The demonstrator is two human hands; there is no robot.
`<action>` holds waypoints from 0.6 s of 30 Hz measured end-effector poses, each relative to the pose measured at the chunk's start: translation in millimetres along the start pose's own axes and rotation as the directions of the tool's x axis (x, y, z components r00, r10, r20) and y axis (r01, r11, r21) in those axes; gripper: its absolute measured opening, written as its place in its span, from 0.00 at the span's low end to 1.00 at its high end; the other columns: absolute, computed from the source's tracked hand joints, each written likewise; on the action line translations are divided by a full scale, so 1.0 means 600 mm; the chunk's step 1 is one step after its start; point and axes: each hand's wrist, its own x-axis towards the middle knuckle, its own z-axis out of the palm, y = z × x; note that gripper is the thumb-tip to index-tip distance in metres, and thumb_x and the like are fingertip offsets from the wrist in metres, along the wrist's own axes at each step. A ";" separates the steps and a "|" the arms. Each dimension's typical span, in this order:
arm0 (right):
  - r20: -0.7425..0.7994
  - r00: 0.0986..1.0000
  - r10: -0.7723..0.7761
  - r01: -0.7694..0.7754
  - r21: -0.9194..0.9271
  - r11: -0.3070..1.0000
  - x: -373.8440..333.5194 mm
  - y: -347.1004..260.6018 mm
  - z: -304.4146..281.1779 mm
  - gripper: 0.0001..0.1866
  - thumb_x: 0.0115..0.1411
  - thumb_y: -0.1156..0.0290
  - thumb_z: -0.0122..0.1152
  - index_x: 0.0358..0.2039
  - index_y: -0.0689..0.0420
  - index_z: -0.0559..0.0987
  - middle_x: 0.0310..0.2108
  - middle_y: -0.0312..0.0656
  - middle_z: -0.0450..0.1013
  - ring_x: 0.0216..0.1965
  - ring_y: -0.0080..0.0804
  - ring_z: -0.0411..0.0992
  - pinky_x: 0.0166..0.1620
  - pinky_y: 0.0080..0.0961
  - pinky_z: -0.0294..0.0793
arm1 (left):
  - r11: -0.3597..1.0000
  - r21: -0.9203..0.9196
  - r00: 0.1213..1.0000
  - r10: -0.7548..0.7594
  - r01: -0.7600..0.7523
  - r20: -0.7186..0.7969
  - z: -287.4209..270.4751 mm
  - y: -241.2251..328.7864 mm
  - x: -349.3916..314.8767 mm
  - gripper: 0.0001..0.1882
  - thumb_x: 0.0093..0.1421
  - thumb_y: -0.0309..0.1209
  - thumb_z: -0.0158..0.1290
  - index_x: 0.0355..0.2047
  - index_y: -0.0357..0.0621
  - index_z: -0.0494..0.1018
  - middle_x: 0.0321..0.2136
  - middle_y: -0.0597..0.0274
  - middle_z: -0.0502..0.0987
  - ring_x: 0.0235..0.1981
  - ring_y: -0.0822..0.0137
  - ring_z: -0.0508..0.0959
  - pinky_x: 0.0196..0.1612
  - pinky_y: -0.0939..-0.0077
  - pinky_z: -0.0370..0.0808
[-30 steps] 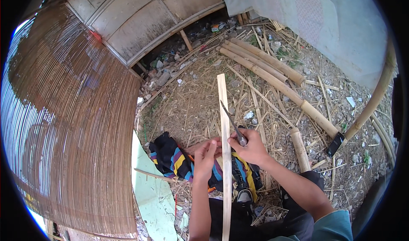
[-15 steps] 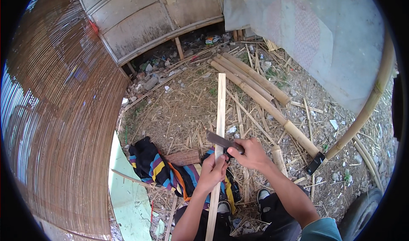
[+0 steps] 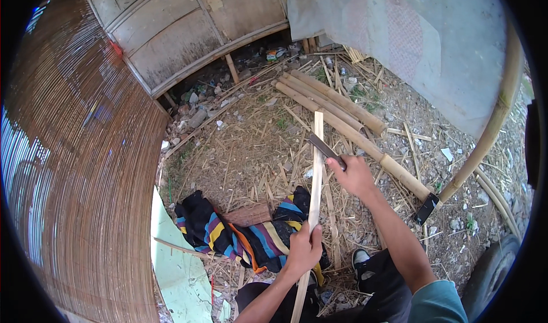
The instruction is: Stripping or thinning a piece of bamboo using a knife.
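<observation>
A long, pale bamboo strip (image 3: pixel 316 177) rises from between my legs and points away from me. My left hand (image 3: pixel 304 249) is closed around its lower part. My right hand (image 3: pixel 355 176) grips the dark handle of a knife (image 3: pixel 325 149) with a broad, dark blade. That blade lies across the strip near its far end, touching or just over it; I cannot tell which. Below and left of the strip lies a dark cloth with coloured stripes (image 3: pixel 271 240), with a reddish-brown wood block (image 3: pixel 248 215) on it.
Several thick bamboo poles (image 3: pixel 342 123) lie at the far right, with a black phone (image 3: pixel 426 209) by the near end of one. A slatted bamboo screen (image 3: pixel 85 169) stands at left, a pale green sheet (image 3: pixel 181 271) beside it. A tyre (image 3: pixel 492 274) sits at lower right.
My right hand has moved the knife away from me, up the strip toward its far end. My left hand has slid lower, and the strip has shifted right.
</observation>
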 end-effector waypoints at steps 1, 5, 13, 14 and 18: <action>-0.041 0.998 -0.052 0.050 -0.049 0.998 0.002 0.003 -0.005 0.33 0.54 0.40 0.46 0.23 0.63 0.78 0.13 0.50 0.70 0.21 0.51 0.73 0.29 0.38 0.72 | 0.996 -0.072 0.998 -0.055 0.056 0.024 0.001 -0.010 -0.005 0.09 0.61 0.29 0.44 0.25 0.37 0.64 0.11 0.65 0.67 0.11 0.76 0.68 0.15 0.80 0.61; 0.192 0.981 0.039 -0.041 0.004 0.999 -0.040 -0.017 -0.013 0.32 0.54 0.40 0.47 0.32 0.63 0.77 0.17 0.51 0.72 0.24 0.49 0.74 0.31 0.38 0.72 | 0.824 -0.403 0.914 -0.321 0.398 0.246 -0.036 -0.004 0.004 0.12 0.64 0.34 0.42 0.25 0.41 0.64 0.12 0.68 0.64 0.09 0.78 0.63 0.12 0.84 0.59; 0.230 0.967 -0.109 0.059 0.216 0.975 -0.061 -0.054 0.019 0.31 0.52 0.41 0.51 0.33 0.61 0.76 0.15 0.49 0.71 0.21 0.48 0.74 0.28 0.37 0.73 | 0.615 -0.648 0.885 -0.404 0.449 0.230 -0.066 -0.021 0.028 0.17 0.65 0.40 0.37 0.30 0.39 0.65 0.16 0.62 0.68 0.14 0.73 0.67 0.18 0.81 0.64; 0.227 0.967 -0.118 0.065 0.229 0.971 -0.062 -0.060 0.024 0.31 0.52 0.41 0.51 0.33 0.61 0.76 0.15 0.49 0.71 0.21 0.48 0.74 0.28 0.37 0.73 | 0.622 -0.659 0.897 -0.393 0.422 0.204 -0.068 -0.029 0.031 0.16 0.65 0.39 0.38 0.30 0.38 0.66 0.17 0.59 0.69 0.14 0.71 0.68 0.18 0.80 0.65; 0.208 0.945 -0.252 0.196 0.258 0.946 -0.070 -0.078 0.032 0.31 0.50 0.38 0.52 0.30 0.59 0.75 0.13 0.45 0.70 0.17 0.46 0.72 0.24 0.36 0.72 | 0.588 -0.716 0.894 -0.435 0.376 0.112 -0.068 -0.030 0.038 0.12 0.63 0.33 0.40 0.30 0.37 0.66 0.20 0.58 0.70 0.15 0.69 0.68 0.19 0.78 0.66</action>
